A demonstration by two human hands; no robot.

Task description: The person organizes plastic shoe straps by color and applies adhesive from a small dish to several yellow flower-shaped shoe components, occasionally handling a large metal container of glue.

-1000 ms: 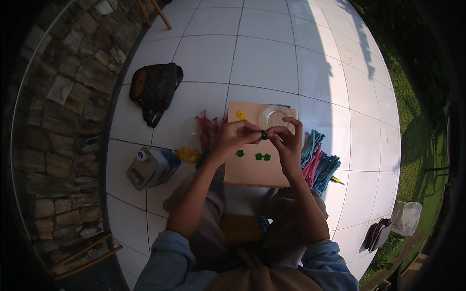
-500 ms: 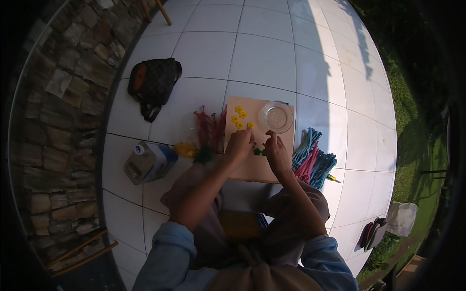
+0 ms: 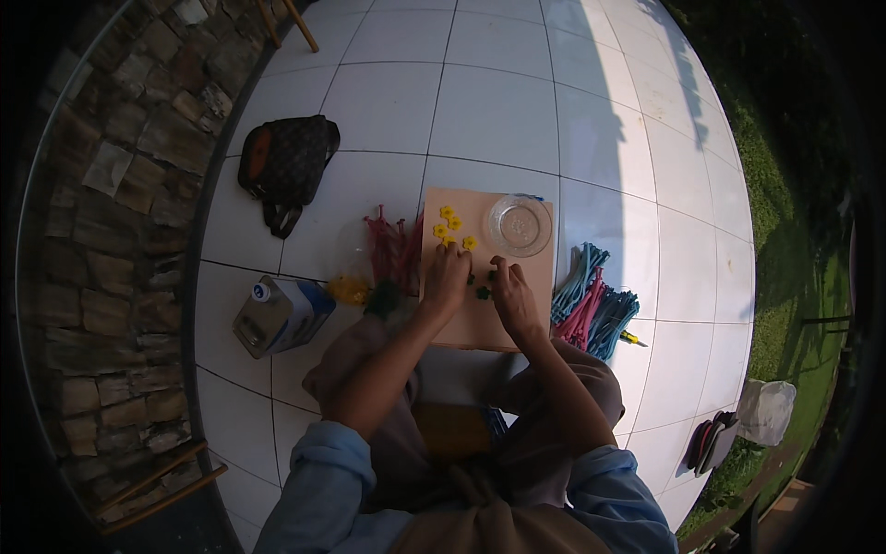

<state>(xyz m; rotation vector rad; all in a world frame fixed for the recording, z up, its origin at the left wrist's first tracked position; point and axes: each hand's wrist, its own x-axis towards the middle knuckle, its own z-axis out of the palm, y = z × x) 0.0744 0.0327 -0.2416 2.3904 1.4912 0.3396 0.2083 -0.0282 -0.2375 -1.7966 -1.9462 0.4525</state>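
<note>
On a light brown board [image 3: 461, 328] lie several small yellow plastic flowers [image 3: 441, 230] and a few green flower-shaped pieces [image 3: 483, 293]. My left hand [image 3: 448, 279] has its fingers bent and drawn together beside the lowest yellow flowers; its fingertips hide whatever they may grip. Right of it, my right hand [image 3: 515, 297] is closed with its fingertips over the green pieces, and what it pinches is too small to make out. A round clear glass dish [image 3: 520, 225] sits at the board's far right corner, apart from both hands.
Right of the board are bundles of teal stems [image 3: 581, 282], pink stems [image 3: 581, 316] and a yellow cutter [image 3: 631, 339]. To the left lie dark red stems [image 3: 391, 247], a bag of yellow pieces [image 3: 348, 290], a metal can [image 3: 280, 316] and a dark backpack [image 3: 291, 166].
My left hand has shifted slightly up toward the yellow flowers. The right hand has moved a little left, its fingers drawn closer together. The whole view has shifted slightly.
</note>
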